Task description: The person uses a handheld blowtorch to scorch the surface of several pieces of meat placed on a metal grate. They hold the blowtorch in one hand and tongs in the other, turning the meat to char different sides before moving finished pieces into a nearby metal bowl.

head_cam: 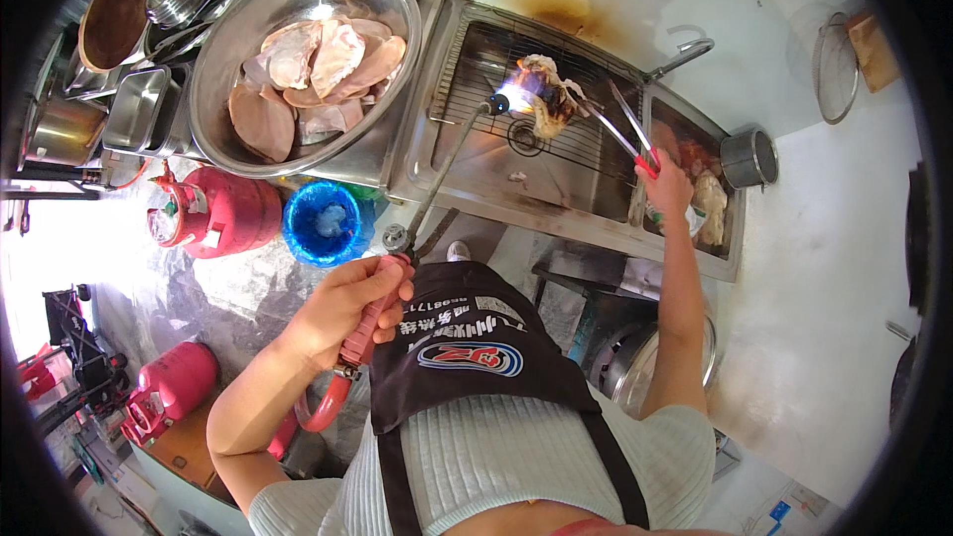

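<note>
My left hand (365,301) grips the red handle of a gas torch (460,145), whose red hose hangs below my fist. Blue-white flame (519,93) leaves the nozzle and strikes a partly blackened piece of meat (549,98) over a wire rack (476,89) in the left sink basin (476,164). Small orange flames show on the meat. In my right hand (670,190) is a pair of metal tongs (622,130) with red grips; one tip reaches the meat's right side. Whether the tips pinch it I cannot tell.
A steel bowl (212,108) of flat, pale ear-shaped meat pieces (339,59) stands left of the sink. Below are a red gas cylinder (238,212) and a blue-lined bucket (322,227). More meat (709,201) lies in the right basin, beside a tap (681,59) and metal pot (748,158).
</note>
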Demonstrator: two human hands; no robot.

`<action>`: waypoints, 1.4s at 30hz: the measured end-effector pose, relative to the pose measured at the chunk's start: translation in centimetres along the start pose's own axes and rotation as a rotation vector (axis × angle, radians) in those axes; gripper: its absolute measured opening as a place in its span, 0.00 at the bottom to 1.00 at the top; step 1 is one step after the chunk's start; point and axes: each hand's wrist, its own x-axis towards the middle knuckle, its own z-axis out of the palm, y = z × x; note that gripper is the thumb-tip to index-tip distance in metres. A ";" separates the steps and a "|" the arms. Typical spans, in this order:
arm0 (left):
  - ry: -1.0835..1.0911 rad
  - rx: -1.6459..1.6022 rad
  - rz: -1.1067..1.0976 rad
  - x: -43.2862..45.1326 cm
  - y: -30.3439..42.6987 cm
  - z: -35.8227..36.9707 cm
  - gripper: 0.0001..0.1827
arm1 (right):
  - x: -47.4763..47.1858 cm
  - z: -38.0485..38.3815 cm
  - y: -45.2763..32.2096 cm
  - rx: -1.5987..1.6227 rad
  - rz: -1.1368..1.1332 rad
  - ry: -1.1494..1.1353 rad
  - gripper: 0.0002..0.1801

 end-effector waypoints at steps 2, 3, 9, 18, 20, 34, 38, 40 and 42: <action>0.001 -0.013 0.002 -0.1 0.1 -0.3 0.13 | -2.4 0.4 -0.5 0.089 0.027 -0.027 0.24; 0.005 -0.015 0.006 -0.2 0.2 -0.4 0.13 | -3.6 0.7 -0.9 0.133 0.044 -0.041 0.24; 0.058 0.026 0.019 -0.7 0.1 -1.6 0.13 | -7.9 3.1 -4.6 0.115 0.038 -0.177 0.24; 0.056 -0.011 -0.009 -2.3 -1.8 -3.6 0.14 | -3.4 5.6 -10.9 -0.051 -0.032 -0.302 0.20; 0.038 -0.048 -0.009 -2.6 -2.1 -3.9 0.14 | -2.2 5.2 -10.6 -0.032 -0.013 -0.330 0.19; -0.047 -0.046 -0.037 -2.5 -2.4 -2.6 0.12 | 2.4 4.9 2.1 1.378 0.679 -0.669 0.17; -0.076 -0.010 -0.063 -1.6 -1.8 -1.0 0.12 | 3.5 6.1 1.8 1.233 0.680 -0.603 0.19; -0.065 0.013 -0.074 -1.3 -1.8 -0.3 0.11 | 3.4 6.7 1.0 1.071 0.631 -0.435 0.20; -0.055 0.032 -0.079 -1.1 -1.8 0.3 0.11 | 3.9 6.6 0.7 1.110 0.692 -0.398 0.20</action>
